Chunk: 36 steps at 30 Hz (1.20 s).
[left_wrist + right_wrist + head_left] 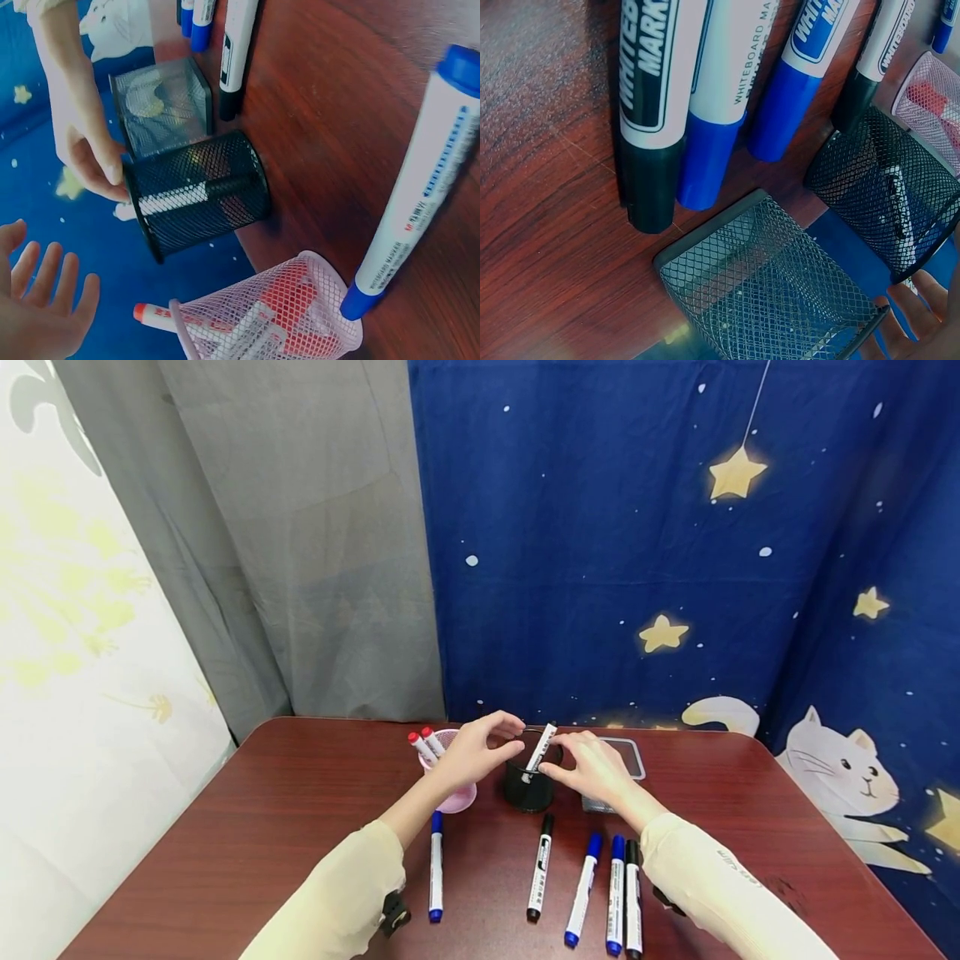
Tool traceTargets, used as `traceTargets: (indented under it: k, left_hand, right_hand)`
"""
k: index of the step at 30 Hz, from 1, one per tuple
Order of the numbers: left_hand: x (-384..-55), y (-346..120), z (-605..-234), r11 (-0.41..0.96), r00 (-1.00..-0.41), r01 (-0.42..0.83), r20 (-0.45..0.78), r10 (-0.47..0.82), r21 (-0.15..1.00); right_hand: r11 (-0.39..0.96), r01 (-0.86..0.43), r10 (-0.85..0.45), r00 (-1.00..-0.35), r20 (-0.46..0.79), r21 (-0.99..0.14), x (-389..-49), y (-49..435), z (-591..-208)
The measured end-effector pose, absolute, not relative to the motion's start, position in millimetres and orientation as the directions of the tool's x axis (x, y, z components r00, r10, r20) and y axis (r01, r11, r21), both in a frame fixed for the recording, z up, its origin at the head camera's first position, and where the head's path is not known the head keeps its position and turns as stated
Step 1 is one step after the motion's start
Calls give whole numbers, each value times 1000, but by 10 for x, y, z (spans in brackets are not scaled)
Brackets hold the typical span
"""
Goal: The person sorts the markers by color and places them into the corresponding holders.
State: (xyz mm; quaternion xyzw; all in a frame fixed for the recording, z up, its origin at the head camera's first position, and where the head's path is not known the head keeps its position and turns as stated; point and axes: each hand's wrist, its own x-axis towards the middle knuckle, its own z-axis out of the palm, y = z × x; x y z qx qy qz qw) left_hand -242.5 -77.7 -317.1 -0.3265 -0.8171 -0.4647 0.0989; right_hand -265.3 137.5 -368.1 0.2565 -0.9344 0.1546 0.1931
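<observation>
counter (300,827), dark red, spreads nearest, with five loose markers on it. taking the black mesh cup (528,795) as the clock's centre in the head view, the outer black marker (633,906) and middle blue marker (615,893) lie side by side between four and five o'clock, the slanted blue marker (582,889) at five, the lone black marker (539,872) at six and the lone blue marker (437,872) at eight, its end just beside the pink mesh cup (461,797) at nine. the white marker (542,747) leans inside the black cup, walled in by its mesh, top end above the rim towards one. at ten the left hand (476,752) holds nothing, fingers loosely bent, its wrist blocking part of the pink cup and the red-capped markers (432,740) there. between two and three the right hand (596,767), thumb parted from bent fingers, is beside the white marker; whether a fingertip touches it i cannot tell. it covers part of the grey mesh box (757,277) at three. farthest, a grey curtain (337,552) hangs towards eleven and a starry blue curtain (562,552) from twelve to three.
</observation>
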Motion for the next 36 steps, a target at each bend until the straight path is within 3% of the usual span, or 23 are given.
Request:
traceTargets:
  k: [4, 8, 15, 20, 23, 29, 36]
  left_hand:
    - [-2265, -778, -3151, 394, -740, 656, 447, 502, 644]
    - [-2140, -761, -3183, 436, -669, 735, 453, 589, 519]
    - [-1894, -710, -3280, 533, -509, 844, 413, 755, 66]
    - [-1740, -651, -3383, 478, -371, 846, 382, 846, -237]
    - [-1668, -614, -3472, 436, -318, 827, 343, 884, -355]
    - [-1563, -568, -3665, 363, -263, 807, 267, 927, -466]
    - [-1525, -608, -3830, 305, -234, 806, 200, 952, -508]
  right_hand:
    - [822, -538, -421, -795, 437, -188, -2648, 1375, -3677]
    - [829, -530, -418, -800, 429, -181, -2639, 1379, -3667]
    - [835, -521, -411, -806, 425, -180, -2632, 1376, -3659]
    - [835, -522, -410, -802, 435, -176, -2635, 1374, -3672]
    - [832, -527, -413, -798, 439, -173, -2634, 1376, -3677]
    - [830, -528, -414, -798, 438, -178, -2621, 1376, -3664]
    - [830, -529, -418, -800, 431, -177, -2621, 1380, -3676]
